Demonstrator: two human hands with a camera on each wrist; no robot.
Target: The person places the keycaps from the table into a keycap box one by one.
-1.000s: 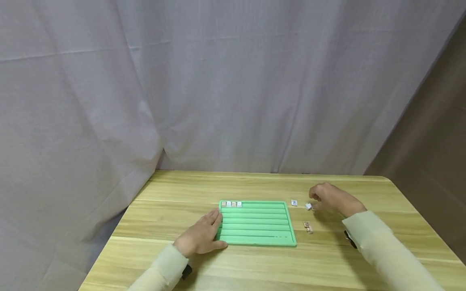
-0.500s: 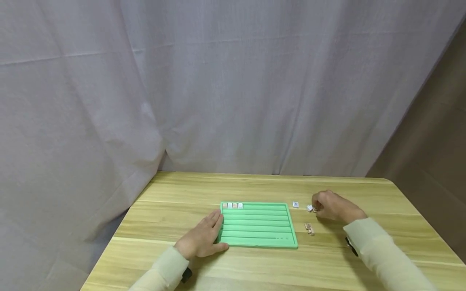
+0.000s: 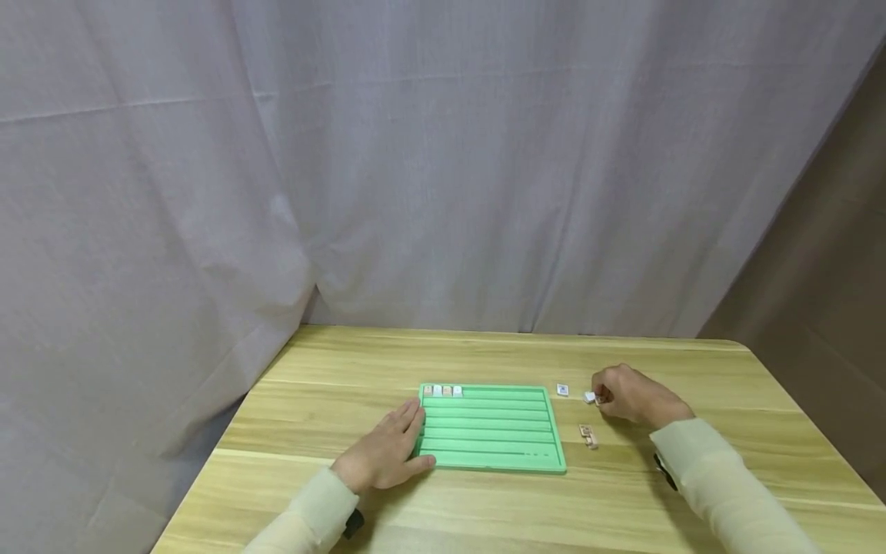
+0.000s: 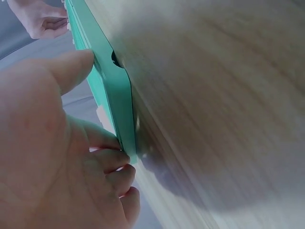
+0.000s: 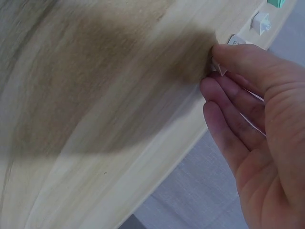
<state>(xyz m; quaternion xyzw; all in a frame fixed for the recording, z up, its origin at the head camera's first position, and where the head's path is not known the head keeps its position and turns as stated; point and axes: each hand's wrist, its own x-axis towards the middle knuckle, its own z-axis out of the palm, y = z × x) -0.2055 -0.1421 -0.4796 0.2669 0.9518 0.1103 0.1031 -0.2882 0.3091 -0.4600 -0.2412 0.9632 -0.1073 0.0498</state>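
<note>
My left hand [image 3: 388, 448] rests at the left side of a green ridged tray [image 3: 491, 432], fingers along its edge and thumb at its front corner. In the left wrist view, the thumb and fingertips touch the rim of the tray [image 4: 119, 102]. My right hand [image 3: 633, 394] pinches a small keycap [image 5: 219, 67] between thumb and fingers, close over the table; the fingers partly cover it. Right beside that hand lies a white keycap [image 3: 589, 397]. Several keycaps [image 3: 442, 391], beige and white, stand in a row in the tray's back left corner.
Another white keycap [image 3: 562, 390] lies right of the tray's back corner. Nearer the front, a few beige keycaps [image 3: 587, 435] lie together. The wooden table [image 3: 484, 512] ends at a grey curtain [image 3: 429, 192] behind.
My right hand has come down beside the white keycap, and its fingers have closed on a keycap there. The left hand has stayed against the tray.
</note>
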